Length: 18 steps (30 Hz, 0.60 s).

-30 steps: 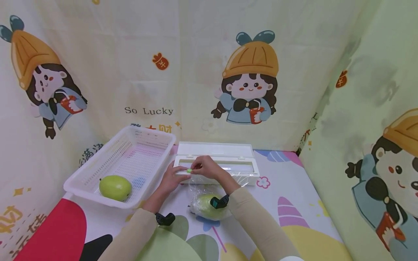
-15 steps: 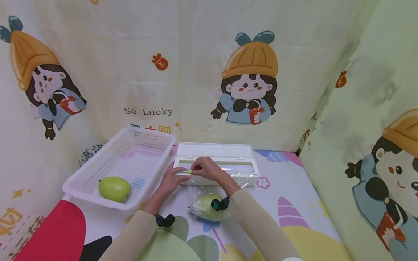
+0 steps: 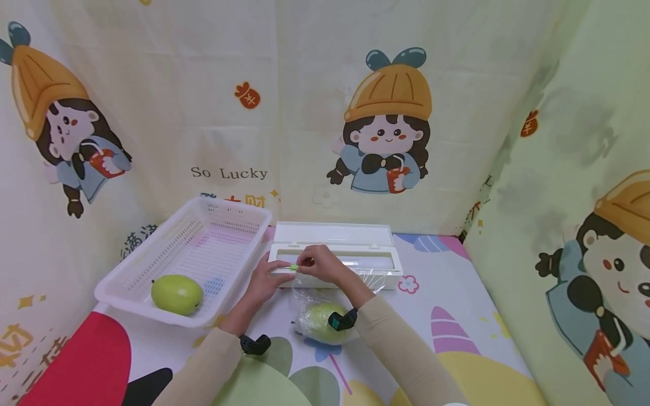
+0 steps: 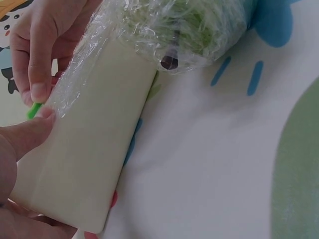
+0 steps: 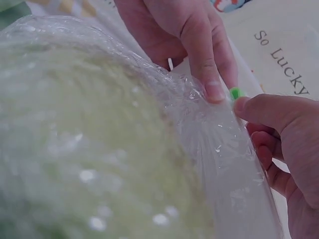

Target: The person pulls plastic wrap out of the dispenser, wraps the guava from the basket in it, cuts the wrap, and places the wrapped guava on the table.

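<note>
"What was behind it all?"

"A pale curtain (image 3: 304, 101) printed with cartoon girls in orange hats, and the words 'So Lucky' at eleven o'clock from the box. Below it lay a colourful tablecloth (image 3: 416, 304)."

"And the box?"

"A long white box (image 4: 94, 164) sat on the cloth, its lid (image 3: 332, 231) tipped back toward twelve. A roll (image 3: 368, 261) showed in its slot."

"Where was the left hand?"

"The left hand (image 3: 262, 279) gripped the box's end at about eight o'clock, thumb and a finger reaching to a small green tab (image 3: 294, 267)."

"And the right?"

"The right hand (image 3: 324, 263) came in at three o'clock from the tab, finger and thumb pinched narrow on it. I couldn't tell how much film they had caught too."

"Was there film outside?"

"Yes, clear film (image 3: 311, 292) ran from the box's front edge down around a green fruit (image 3: 320, 326), which lay at six o'clock from the box, partly behind the right wrist."

"Anything at nine?"

"A white basket (image 3: 208, 242), with another fruit (image 3: 177, 294), unwrapped, lying inside toward its seven o'clock end."
</note>
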Motion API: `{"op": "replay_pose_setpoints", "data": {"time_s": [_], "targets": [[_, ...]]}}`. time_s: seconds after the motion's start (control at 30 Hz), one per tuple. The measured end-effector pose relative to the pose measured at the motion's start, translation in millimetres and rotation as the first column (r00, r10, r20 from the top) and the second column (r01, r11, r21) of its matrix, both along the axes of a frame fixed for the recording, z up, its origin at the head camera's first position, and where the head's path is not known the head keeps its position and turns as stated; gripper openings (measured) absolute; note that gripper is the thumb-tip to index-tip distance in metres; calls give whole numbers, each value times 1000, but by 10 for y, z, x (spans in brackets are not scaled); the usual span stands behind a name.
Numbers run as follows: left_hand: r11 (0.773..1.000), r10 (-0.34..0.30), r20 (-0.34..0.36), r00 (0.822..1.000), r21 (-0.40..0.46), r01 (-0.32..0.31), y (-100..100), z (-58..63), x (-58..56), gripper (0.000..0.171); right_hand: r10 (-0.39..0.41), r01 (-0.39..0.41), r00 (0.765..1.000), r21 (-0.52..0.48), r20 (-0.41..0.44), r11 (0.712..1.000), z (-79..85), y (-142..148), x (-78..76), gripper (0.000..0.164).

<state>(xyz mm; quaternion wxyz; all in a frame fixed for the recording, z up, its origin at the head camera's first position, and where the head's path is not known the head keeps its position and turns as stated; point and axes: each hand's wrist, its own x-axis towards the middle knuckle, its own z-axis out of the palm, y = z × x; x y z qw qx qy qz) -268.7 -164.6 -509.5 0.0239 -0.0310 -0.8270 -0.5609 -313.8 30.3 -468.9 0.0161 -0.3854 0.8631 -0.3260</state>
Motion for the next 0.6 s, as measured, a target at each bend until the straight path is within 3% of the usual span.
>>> {"op": "replay_pose_setpoints", "data": {"time_s": [0.2, 0.43, 0.6], "targets": [[1000, -2, 7, 1000, 18, 2, 14, -4, -6, 31, -17, 17, 1000, -6, -1, 1000, 9, 22, 13, 8], [1000, 1, 6, 1000, -27, -1, 9, -15, -20, 31, -4, 4, 1000, -7, -4, 1000, 4, 48, 14, 9], [1000, -6, 15, 1000, 16, 6, -5, -29, -13, 30, -13, 13, 1000, -7, -19, 1000, 2, 38, 28, 7]]}}
